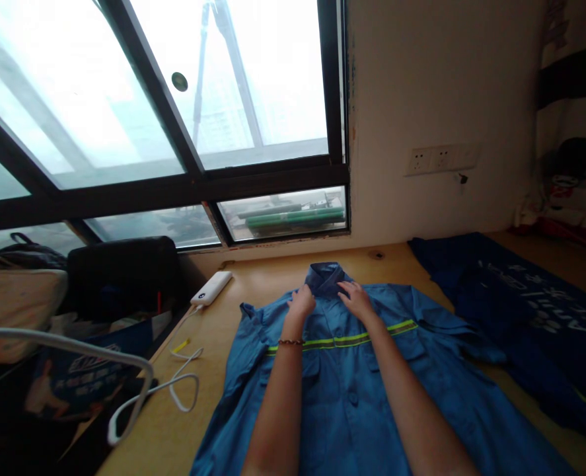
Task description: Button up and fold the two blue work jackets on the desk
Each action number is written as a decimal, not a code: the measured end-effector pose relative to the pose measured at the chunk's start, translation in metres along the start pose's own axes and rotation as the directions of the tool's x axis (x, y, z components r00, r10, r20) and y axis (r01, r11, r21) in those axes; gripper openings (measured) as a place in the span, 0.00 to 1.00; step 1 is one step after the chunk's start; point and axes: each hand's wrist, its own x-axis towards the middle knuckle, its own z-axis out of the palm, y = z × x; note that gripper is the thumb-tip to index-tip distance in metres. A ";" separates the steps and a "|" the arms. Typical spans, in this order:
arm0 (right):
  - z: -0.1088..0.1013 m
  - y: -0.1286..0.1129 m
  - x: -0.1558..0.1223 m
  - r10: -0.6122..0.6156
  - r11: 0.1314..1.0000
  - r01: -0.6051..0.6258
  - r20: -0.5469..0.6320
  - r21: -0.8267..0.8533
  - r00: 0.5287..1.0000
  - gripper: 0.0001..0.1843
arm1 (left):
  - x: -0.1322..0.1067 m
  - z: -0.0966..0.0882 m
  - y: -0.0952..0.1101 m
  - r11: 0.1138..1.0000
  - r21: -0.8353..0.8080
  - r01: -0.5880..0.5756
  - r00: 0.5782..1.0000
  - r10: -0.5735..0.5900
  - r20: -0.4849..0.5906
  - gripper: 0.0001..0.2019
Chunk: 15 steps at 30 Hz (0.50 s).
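Observation:
A blue work shirt [342,383] with a yellow-green reflective stripe lies flat, front up, on the wooden table [213,330]. Its collar [325,276] points toward the window. My left hand [301,303] rests just left of the collar with the fingers curled down onto the cloth; a bead bracelet is on that wrist. My right hand [356,297] lies just right of the collar, fingers stretched flat toward it. Neither hand lifts anything.
A dark blue garment with white lettering [520,311] lies to the right. A white power bank [211,288] with a looped white cable [181,383] sits at the left edge. A black bag [124,271] and clutter stand left of the table. The window and wall are behind.

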 end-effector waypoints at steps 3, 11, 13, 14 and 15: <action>0.011 0.001 -0.009 0.025 0.975 -0.015 0.039 -0.220 0.999 0.23 | -0.005 0.000 0.013 0.994 0.107 0.010 0.999 -0.015 0.045 0.24; 0.019 0.003 -0.011 0.138 0.936 -0.144 -0.043 -0.320 0.990 0.25 | -0.015 0.024 0.032 0.945 0.054 -0.323 0.909 0.294 0.293 0.29; 0.018 0.006 -0.008 0.126 0.948 -0.146 -0.091 -0.283 0.988 0.25 | -0.017 0.033 0.031 0.949 0.059 -0.309 0.935 0.292 0.199 0.26; 0.017 0.007 -0.007 0.118 0.955 -0.146 -0.121 -0.258 0.986 0.24 | -0.018 0.037 0.031 0.955 0.076 -0.288 0.953 0.277 0.122 0.26; 0.017 0.008 -0.006 0.112 0.961 -0.146 -0.154 -0.233 0.982 0.24 | -0.018 0.040 0.030 0.961 0.096 -0.260 0.965 0.257 0.044 0.26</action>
